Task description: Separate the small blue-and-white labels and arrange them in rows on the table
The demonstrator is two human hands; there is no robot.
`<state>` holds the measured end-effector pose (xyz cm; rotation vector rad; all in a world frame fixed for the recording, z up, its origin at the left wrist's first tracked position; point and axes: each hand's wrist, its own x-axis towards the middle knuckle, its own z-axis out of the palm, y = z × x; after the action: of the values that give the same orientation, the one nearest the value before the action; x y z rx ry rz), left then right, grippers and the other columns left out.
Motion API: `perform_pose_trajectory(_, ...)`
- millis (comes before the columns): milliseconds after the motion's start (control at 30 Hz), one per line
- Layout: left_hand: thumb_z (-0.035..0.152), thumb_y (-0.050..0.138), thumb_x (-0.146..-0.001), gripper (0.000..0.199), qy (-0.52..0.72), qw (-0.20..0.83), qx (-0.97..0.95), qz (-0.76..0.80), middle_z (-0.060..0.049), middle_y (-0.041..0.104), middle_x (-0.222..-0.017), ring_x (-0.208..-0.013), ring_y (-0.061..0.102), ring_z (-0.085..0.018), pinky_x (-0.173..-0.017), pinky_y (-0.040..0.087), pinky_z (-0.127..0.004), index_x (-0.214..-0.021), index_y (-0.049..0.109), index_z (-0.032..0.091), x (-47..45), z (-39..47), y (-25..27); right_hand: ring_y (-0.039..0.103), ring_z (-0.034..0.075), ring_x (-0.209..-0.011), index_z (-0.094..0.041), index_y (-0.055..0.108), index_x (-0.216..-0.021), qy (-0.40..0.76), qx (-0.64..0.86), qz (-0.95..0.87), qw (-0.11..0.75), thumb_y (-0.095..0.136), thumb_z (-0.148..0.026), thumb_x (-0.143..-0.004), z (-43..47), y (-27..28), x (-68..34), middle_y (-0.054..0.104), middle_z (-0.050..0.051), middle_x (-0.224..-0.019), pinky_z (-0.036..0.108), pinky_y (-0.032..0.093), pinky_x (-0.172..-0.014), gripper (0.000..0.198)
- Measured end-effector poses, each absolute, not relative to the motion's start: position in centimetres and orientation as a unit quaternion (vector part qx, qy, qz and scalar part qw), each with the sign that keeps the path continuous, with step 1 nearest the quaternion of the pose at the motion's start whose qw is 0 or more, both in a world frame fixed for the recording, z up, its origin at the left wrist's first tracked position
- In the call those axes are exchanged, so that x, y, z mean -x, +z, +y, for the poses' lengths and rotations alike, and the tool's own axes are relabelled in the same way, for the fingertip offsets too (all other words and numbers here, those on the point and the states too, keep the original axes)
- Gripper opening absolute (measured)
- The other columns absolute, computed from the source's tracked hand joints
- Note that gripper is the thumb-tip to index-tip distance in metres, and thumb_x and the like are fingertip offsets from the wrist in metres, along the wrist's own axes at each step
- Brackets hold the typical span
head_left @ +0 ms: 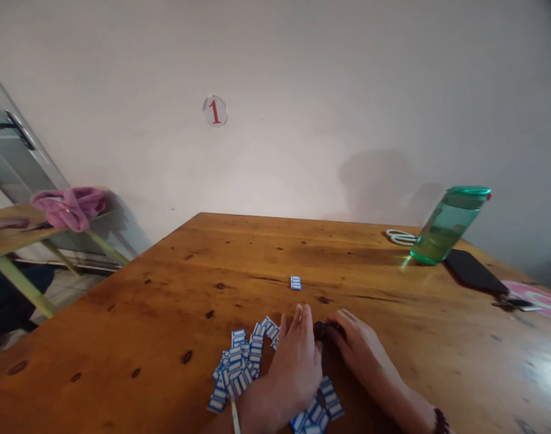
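My left hand (298, 355) lies over the table with its fingers stretched forward, covering part of a pile of small blue-and-white paper labels (234, 364). More of these labels (312, 417) lie under and beside its wrist. My right hand (366, 349) is just to the right, fingers bent inward at a small dark object (319, 330) between the two hands; its kind is too small to make out. A single label strip (295, 283) sits apart, ahead of my fingertips. A thin pale strip (235, 416) crosses my left forearm.
On the wooden table (135, 313), a green water bottle (450, 226) stands at the right with a white cable (399, 237), a dark phone-like slab (475, 272) and a pink round mat (540, 299). A pink cloth (72, 206) and a person's hand (6, 223) are on another table, left.
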<state>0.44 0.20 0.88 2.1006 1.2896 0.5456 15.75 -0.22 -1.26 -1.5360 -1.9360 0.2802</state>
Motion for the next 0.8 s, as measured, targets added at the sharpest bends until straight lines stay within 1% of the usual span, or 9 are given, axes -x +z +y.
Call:
perform_pose_trajectory(133,0.009,0.034,-0.074,0.062,0.192,0.285,-0.811,0.473,-0.018,0.026,-0.140,-0.132,0.018,-0.023,-0.109,0.011,-0.044,-0.135,0.026,0.000,0.0,-0.5,-0.7,0.057,0.017,-0.068,-0.020,0.056,-0.077,0.123,0.586,-0.747,0.289,0.041,-0.014,-0.083,-0.2,-1.5,-15.7,0.060,0.003,-0.075,0.027,0.043,-0.062,0.017)
perform_pose_trajectory(233,0.008,0.033,-0.073,0.064,0.171,0.292,-0.812,0.475,-0.016,0.022,-0.142,-0.133,0.016,-0.022,-0.109,0.010,-0.043,-0.136,0.023,0.002,0.2,-0.5,-0.8,0.058,0.017,-0.069,-0.020,0.057,-0.080,0.134,0.589,-0.744,0.284,0.043,-0.014,-0.083,-0.2,-1.6,-15.8,0.060,0.003,-0.077,0.027,0.043,-0.063,0.016)
perform_pose_trajectory(333,0.007,0.034,-0.070,0.068,0.141,0.301,-0.809,0.484,-0.014,0.019,-0.144,-0.133,0.013,-0.022,-0.109,0.009,-0.044,-0.137,0.021,0.003,0.0,-0.5,-0.4,0.058,0.016,-0.069,-0.020,0.058,-0.079,0.141,0.587,-0.746,0.280,0.043,-0.011,-0.082,-0.1,-1.8,-15.8,0.060,0.003,-0.076,0.025,0.043,-0.062,0.017)
perform_pose_trajectory(467,0.004,0.035,-0.067,0.071,0.114,0.305,-0.808,0.492,-0.014,0.019,-0.143,-0.133,0.015,-0.022,-0.109,0.010,-0.044,-0.137,0.020,0.002,-0.4,-0.5,0.1,0.058,0.016,-0.068,-0.020,0.058,-0.077,0.146,0.594,-0.742,0.273,0.043,-0.011,-0.083,-0.2,-1.7,-15.6,0.059,0.003,-0.076,0.026,0.043,-0.062,0.018)
perform_pose_trajectory(600,0.004,0.037,-0.065,0.074,0.114,0.316,-0.798,0.500,-0.013,0.016,-0.143,-0.133,0.013,-0.024,-0.109,0.011,-0.046,-0.137,0.020,0.003,-0.5,-0.6,0.2,0.058,0.017,-0.071,-0.019,0.058,-0.078,0.149,0.600,-0.742,0.261,0.041,-0.011,-0.084,-0.3,-1.3,-15.3,0.059,0.004,-0.079,0.027,0.044,-0.064,0.019)
perform_pose_trajectory(700,0.005,0.038,-0.066,0.073,0.128,0.320,-0.796,0.498,-0.012,0.015,-0.143,-0.133,0.012,-0.025,-0.108,0.011,-0.048,-0.137,0.020,0.003,-0.3,-0.6,-0.5,0.057,0.017,-0.070,-0.018,0.057,-0.077,0.142,0.603,-0.744,0.250,0.040,-0.010,-0.084,-0.3,-1.3,-15.2,0.059,0.005,-0.078,0.027,0.044,-0.064,0.020)
perform_pose_trajectory(800,0.006,0.040,-0.066,0.075,0.155,0.324,-0.805,0.472,-0.010,0.015,-0.143,-0.133,0.012,-0.026,-0.108,0.011,-0.049,-0.138,0.018,0.007,0.0,-0.6,-1.5,0.056,0.017,-0.068,-0.018,0.057,-0.076,0.136,0.600,-0.747,0.252,0.042,-0.010,-0.083,-0.3,-1.4,-15.2,0.059,0.004,-0.077,0.027,0.044,-0.063,0.019)
